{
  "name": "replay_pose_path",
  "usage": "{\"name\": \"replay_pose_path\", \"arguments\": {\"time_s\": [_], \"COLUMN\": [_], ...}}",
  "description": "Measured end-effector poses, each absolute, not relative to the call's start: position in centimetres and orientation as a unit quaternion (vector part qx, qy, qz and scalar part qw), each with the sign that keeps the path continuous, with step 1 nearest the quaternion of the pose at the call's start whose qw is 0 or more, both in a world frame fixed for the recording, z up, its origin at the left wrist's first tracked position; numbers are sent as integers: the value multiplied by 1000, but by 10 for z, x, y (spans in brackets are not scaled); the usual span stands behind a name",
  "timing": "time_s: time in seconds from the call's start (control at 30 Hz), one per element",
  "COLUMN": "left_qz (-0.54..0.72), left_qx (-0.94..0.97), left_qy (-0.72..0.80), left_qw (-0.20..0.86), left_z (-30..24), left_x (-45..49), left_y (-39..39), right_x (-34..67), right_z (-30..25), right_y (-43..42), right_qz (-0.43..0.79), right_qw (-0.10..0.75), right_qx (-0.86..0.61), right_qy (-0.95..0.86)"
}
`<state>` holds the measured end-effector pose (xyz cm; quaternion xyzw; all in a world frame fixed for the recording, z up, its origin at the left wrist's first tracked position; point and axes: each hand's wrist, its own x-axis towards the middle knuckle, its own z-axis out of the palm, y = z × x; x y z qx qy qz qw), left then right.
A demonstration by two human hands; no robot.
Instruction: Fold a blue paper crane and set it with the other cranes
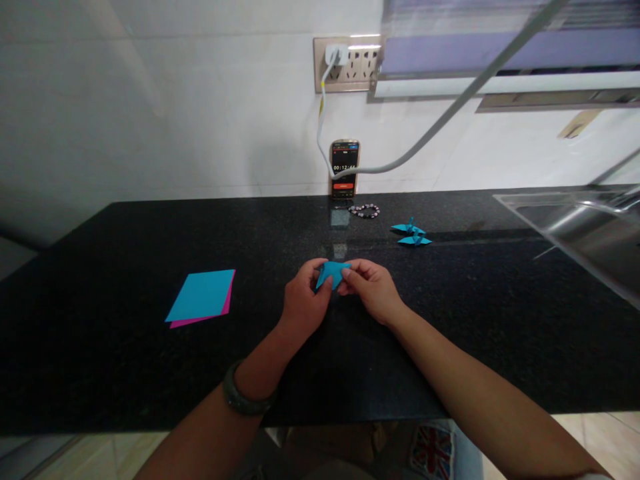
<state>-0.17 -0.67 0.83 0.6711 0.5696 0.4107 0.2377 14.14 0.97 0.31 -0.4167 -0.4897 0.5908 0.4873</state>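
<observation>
Both hands meet over the middle of the black counter (100,347). My left hand (303,303) and my right hand (373,290) each pinch one side of a small folded piece of blue paper (332,272), fingers closed on it. The paper sits just above the counter surface between the thumbs. A dark bracelet circles my left wrist.
A blue sheet (201,295) lies on a pink sheet (226,308) at the left. Two finished blue paper cranes (412,234) rest at the back right, beside a bead bracelet (365,211). A phone (345,168) leans on the wall, charging. A steel sink (580,227) is at the right.
</observation>
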Motion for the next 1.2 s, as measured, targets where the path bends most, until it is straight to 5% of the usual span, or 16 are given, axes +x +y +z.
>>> {"name": "replay_pose_path", "arguments": {"time_s": [1.2], "left_qz": [413], "left_qx": [677], "left_qy": [535], "left_qw": [291], "left_z": [9], "left_x": [-7], "left_y": [-3], "right_x": [148], "right_z": [-1], "right_y": [13], "right_qz": [462], "right_qw": [430], "right_qx": [-486], "right_qy": [-604]}}
